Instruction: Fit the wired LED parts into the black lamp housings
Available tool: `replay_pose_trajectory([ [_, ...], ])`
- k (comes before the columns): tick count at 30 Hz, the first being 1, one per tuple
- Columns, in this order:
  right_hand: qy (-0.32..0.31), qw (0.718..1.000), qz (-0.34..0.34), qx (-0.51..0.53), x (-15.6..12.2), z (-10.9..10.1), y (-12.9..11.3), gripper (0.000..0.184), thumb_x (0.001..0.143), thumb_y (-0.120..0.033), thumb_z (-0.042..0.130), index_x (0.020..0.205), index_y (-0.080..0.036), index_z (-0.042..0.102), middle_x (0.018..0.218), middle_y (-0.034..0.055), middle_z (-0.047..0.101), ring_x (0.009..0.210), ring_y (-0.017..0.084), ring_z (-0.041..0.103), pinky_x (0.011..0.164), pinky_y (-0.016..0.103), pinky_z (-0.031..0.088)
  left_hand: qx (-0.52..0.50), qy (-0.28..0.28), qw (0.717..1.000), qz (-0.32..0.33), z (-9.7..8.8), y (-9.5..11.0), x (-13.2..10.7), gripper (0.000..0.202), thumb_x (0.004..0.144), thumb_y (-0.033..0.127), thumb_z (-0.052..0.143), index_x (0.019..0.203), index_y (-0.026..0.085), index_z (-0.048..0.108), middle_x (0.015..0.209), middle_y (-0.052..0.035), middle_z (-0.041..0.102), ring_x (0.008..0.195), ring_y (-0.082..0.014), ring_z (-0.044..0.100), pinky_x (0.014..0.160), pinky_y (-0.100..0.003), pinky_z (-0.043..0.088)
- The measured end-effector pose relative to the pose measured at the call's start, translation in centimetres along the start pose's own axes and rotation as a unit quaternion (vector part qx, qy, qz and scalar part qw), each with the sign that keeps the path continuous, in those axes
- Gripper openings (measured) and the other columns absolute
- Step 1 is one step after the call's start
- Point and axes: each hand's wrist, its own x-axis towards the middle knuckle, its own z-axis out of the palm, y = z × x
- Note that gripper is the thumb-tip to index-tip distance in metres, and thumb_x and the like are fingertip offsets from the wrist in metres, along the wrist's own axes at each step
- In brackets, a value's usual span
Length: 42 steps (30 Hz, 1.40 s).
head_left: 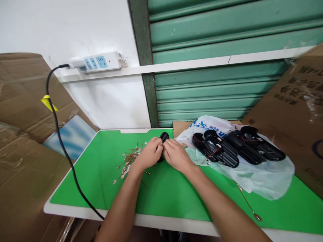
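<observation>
Both hands meet at the middle of a green-topped table (164, 195). My left hand (148, 154) and my right hand (176, 155) have their fingers curled round one black plastic housing (164, 137), whose rounded end sticks out above the fingers. The rest of that part is hidden by the hands. Just left of my left hand lies a pile of small wired components with red leads (128, 160). To the right, several similar black housings with red wires (237, 145) lie on a white plastic bag (264, 178).
A black cable (60, 144) runs from a white power strip (98, 62) on the wall down across the table's left corner. Cardboard boxes (295, 111) stand at right and left. A loose wire with a metal end (248, 203) lies near the front right edge.
</observation>
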Motion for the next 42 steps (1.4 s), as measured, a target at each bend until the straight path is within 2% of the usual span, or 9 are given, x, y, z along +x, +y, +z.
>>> replay_pose_trajectory([
  [3,0.007,1.000,-0.002,0.029,-0.2,-0.9,0.1,0.017,0.097,-0.012,0.045,0.089,-0.015,0.060,0.086,0.0068,0.059,0.081,0.021,0.049,0.072,0.034,0.037,-0.020,-0.012,1.000,0.005,-0.1,0.0,0.0,0.029,0.102,0.032,0.029,0.077,0.021,0.040,0.085,-0.0052,0.048,0.087,-0.0205,0.048,0.085,-0.036,0.041],
  [7,0.000,1.000,-0.004,0.007,-0.3,-1.3,0.0,0.016,0.096,-0.013,0.048,0.087,-0.015,0.061,0.083,0.0057,0.059,0.079,0.021,0.049,0.071,0.035,0.035,-0.005,-0.018,1.000,0.021,-0.1,0.0,0.0,0.028,0.101,0.033,0.030,0.078,0.021,0.040,0.084,-0.0052,0.048,0.086,-0.0208,0.047,0.084,-0.036,0.040],
  [17,0.001,0.999,0.001,-0.038,-0.3,-0.3,-0.2,0.010,0.094,-0.014,0.055,0.089,-0.014,0.064,0.084,0.0076,0.062,0.081,0.023,0.053,0.074,0.036,0.035,0.018,-0.005,0.999,0.037,0.4,0.1,-0.1,0.022,0.100,0.025,0.030,0.080,0.020,0.038,0.087,-0.0059,0.046,0.087,-0.0203,0.046,0.085,-0.035,0.041],
  [23,-0.003,0.999,0.014,-0.030,-0.2,0.0,0.1,0.012,0.093,-0.013,0.052,0.086,-0.015,0.061,0.083,0.0080,0.061,0.081,0.023,0.052,0.073,0.036,0.037,0.012,-0.008,0.997,0.073,0.6,-0.2,0.0,0.022,0.101,0.023,0.030,0.080,0.020,0.037,0.088,-0.0058,0.046,0.089,-0.0200,0.045,0.086,-0.034,0.041],
  [31,0.013,0.999,-0.006,0.046,-0.3,-0.9,0.2,0.019,0.099,-0.013,0.042,0.088,-0.015,0.058,0.087,0.0082,0.059,0.081,0.022,0.049,0.073,0.035,0.037,-0.032,0.012,0.998,0.060,0.4,-0.5,0.1,0.030,0.105,0.032,0.028,0.081,0.019,0.041,0.087,-0.0050,0.046,0.084,-0.0185,0.045,0.082,-0.034,0.040],
  [38,0.027,0.999,0.002,0.024,-0.3,-0.7,0.0,0.019,0.096,-0.012,0.043,0.086,-0.015,0.059,0.084,0.0083,0.060,0.080,0.022,0.051,0.073,0.036,0.038,-0.002,0.016,0.996,0.089,0.6,-0.1,0.0,0.024,0.104,0.023,0.031,0.082,0.019,0.039,0.087,-0.0042,0.045,0.086,-0.0176,0.044,0.082,-0.031,0.039],
  [42,0.043,0.999,0.013,0.024,-0.3,-0.4,0.2,0.018,0.093,-0.010,0.044,0.083,-0.016,0.058,0.083,0.0083,0.060,0.080,0.022,0.051,0.072,0.035,0.038,-0.011,0.017,0.995,0.095,1.0,0.0,0.0,0.024,0.105,0.023,0.029,0.083,0.019,0.038,0.089,-0.0045,0.045,0.087,-0.0171,0.044,0.082,-0.031,0.039],
])
